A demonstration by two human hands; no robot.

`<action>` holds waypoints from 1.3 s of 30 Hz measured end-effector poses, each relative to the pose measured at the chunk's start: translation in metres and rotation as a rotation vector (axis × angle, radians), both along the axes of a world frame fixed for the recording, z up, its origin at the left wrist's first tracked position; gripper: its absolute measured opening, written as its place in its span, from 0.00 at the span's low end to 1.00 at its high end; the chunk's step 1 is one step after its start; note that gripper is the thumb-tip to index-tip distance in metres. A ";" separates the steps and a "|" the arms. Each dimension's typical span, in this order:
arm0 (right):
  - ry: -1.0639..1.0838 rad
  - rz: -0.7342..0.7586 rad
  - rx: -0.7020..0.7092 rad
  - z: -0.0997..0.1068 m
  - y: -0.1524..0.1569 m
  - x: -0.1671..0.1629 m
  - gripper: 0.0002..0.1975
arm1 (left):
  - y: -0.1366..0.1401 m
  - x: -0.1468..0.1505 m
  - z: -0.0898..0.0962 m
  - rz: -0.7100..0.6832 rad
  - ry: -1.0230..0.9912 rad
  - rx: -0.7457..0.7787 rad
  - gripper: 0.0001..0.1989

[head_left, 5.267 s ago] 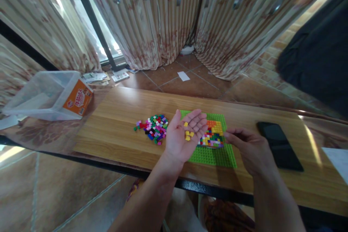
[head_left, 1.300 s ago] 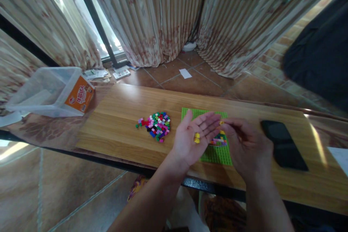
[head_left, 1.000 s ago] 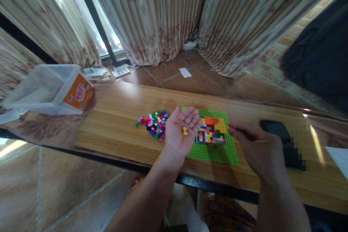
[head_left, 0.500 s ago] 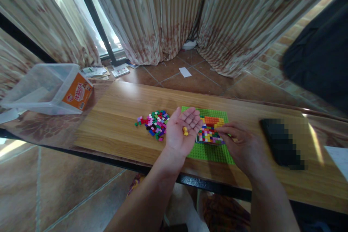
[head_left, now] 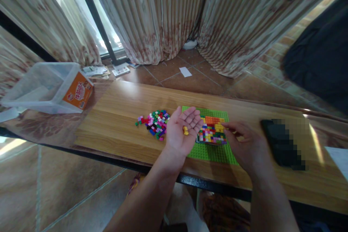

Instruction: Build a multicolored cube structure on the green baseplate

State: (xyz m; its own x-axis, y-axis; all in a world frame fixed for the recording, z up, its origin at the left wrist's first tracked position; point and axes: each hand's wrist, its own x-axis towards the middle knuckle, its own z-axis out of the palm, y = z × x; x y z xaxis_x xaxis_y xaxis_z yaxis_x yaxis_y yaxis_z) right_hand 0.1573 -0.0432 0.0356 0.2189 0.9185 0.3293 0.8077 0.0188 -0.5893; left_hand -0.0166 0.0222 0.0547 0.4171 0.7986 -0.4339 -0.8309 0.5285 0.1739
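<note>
The left hand (head_left: 176,132) could tip, and then the little yellow bricks (head_left: 185,130) might roll off, because no fingers are curled around them. The right hand (head_left: 244,145) might knock a brick loose if it bumps the build too hard. The left hand is spread flat, palm up, with the yellow bricks sitting in it. The right hand is bent, with its thumb and finger close together at the right side of the brick build (head_left: 210,132); one cannot tell if a brick is pinched there. The brick build sits on the green plate (head_left: 212,156), partly behind the left fingers. Just left of that hand is a pile of loose bricks (head_left: 157,127). The dark phone (head_left: 276,141) lies right of the plate, and a clear box (head_left: 49,107) stands far left.
</note>
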 end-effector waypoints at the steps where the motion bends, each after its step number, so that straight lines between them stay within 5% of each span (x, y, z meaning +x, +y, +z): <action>1: 0.002 -0.004 0.009 0.000 0.001 -0.002 0.08 | 0.000 0.000 0.000 -0.001 0.000 0.000 0.19; 12: 0.051 -0.208 0.034 -0.014 0.009 -0.011 0.15 | 0.000 0.000 0.000 0.001 0.016 0.000 0.18; 22: 0.727 -0.351 -0.104 -0.021 0.012 -0.015 0.23 | 0.000 -0.001 0.000 0.001 0.032 -0.015 0.17; 34: 0.396 -0.308 0.073 -0.017 0.007 -0.017 0.17 | -0.002 -0.001 0.002 -0.120 -0.024 0.072 0.24; 39: 0.222 0.020 0.237 0.009 0.003 -0.039 0.08 | -0.005 0.004 0.003 -0.175 -0.043 0.103 0.27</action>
